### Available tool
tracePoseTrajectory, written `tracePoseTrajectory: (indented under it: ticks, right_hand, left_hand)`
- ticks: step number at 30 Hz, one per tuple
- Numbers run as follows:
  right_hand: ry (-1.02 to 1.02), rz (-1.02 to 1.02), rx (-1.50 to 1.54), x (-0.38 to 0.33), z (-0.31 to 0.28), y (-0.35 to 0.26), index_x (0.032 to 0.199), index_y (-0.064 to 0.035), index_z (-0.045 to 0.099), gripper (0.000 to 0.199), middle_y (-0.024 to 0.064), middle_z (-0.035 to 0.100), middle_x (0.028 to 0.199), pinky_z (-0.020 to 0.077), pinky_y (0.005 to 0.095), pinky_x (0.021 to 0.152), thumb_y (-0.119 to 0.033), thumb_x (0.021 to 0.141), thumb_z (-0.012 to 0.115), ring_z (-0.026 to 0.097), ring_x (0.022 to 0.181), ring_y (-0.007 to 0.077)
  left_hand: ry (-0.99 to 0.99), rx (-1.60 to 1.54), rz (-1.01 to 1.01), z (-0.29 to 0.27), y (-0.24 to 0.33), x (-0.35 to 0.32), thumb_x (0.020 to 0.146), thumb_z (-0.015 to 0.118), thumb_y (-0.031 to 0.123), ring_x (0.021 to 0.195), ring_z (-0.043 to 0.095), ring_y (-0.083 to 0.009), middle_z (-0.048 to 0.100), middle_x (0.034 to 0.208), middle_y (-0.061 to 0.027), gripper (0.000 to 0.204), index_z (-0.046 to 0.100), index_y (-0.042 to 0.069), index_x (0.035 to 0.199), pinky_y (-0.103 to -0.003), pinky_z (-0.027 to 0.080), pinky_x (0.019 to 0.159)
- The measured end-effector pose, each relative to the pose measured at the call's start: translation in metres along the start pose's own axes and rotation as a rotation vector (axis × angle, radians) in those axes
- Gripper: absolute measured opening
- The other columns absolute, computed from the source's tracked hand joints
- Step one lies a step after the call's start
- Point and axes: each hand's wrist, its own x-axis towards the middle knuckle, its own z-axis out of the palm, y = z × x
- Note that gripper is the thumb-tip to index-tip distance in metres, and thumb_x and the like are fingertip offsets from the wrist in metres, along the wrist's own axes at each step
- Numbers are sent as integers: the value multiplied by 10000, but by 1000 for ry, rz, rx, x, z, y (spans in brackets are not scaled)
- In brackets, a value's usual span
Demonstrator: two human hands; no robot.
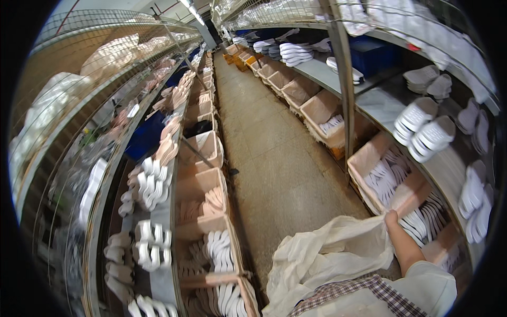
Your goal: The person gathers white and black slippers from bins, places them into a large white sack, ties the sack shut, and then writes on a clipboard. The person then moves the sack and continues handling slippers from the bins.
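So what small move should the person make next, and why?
Perhaps lift the near edge of the pale sack slightly with the right hand: the hand is already at the sack's corner, beside a pink-lined bin, and the material looks loose and crumpled.

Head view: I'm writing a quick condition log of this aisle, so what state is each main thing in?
White bag: crumpled, mouth open
Right hand: at the bag's edge, grip unclear
Left bin: open-topped, holding pink pieces
Right bin beyond the hand: open-topped, holding white pieces
White stacks at right: piled up
Upper-left plastic wrapping: crumpled
Ceiling light: lit
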Motion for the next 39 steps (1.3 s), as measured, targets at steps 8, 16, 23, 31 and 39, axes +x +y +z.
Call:
tracePoseTrajectory:
  ticks: [8,16,23,31,39]
  right_hand:
    - [-590,-247,-766,58,138,-266,1107,47,599,592,258,601,1108,457,398,884,-431,759,577,591,1029,359]
    - [-1094,-30,-961,185,315,-304,1050,1,642,470,239,608,1098,458,402,873,-336,727,585,587,1037,340]
    - [-975,-75,-989,368,511,-461,1081,5,627,480,226,615,1100,460,397,854,-313,722,596,589,1037,330]
    - [-786,-75,-59,520,757,-844,985,1,641,272,147,655,902,469,363,749,-103,755,540,632,871,258]
    - [-694,467,738,600,940,-1116,1055,30,587,337,182,616,956,512,459,778,-98,761,484,620,860,313]
  left_hand:
    - [66,-93,145,38,286,207,820,510,93,615,508,-195,561,803,-64,204,552,81,1020,-335,396,497]
    - [-77,-748,588,85,700,363,783,494,27,671,578,-196,598,813,-68,221,568,36,991,-338,478,575]
    - [128,-310,277,86,896,404,817,522,67,841,576,-242,620,995,-126,357,545,-8,1166,-377,471,723]
    - [78,-159,26,111,1122,513,872,481,183,1002,562,-308,577,1139,-158,419,487,7,1252,-429,462,842]
    - [-210,-738,146,146,1440,700,894,463,246,1096,534,-333,540,1228,-167,454,460,17,1287,-466,443,912]
